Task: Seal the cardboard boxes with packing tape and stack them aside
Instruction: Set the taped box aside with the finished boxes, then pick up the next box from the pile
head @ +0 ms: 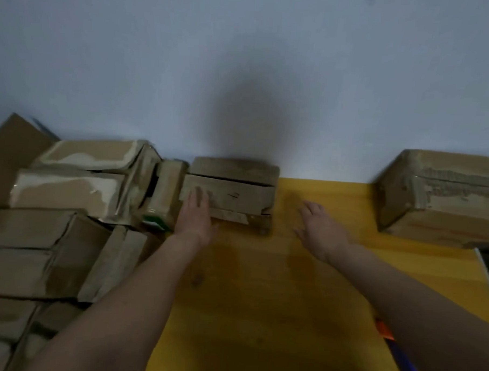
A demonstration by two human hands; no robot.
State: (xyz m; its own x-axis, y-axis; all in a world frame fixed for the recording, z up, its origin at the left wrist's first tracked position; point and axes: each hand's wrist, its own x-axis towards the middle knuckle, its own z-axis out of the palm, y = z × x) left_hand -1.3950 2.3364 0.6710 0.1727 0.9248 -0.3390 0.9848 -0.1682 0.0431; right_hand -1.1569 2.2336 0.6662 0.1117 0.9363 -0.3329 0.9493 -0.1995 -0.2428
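Note:
A small brown cardboard box [237, 192] stands against the wall at the back of the yellow table [261, 298]; its top flaps show a dark seam. My left hand [194, 218] lies flat with straight fingers on the box's front left part. My right hand [318, 225] hovers open over the table just right of the box, apart from it. No tape roll is visible.
A pile of taped cardboard boxes [66, 191] fills the left side, touching the small box. A larger worn box [444, 199] sits at the back right. The table's right edge [486, 274] drops off; coloured items [398, 354] lie below my right forearm.

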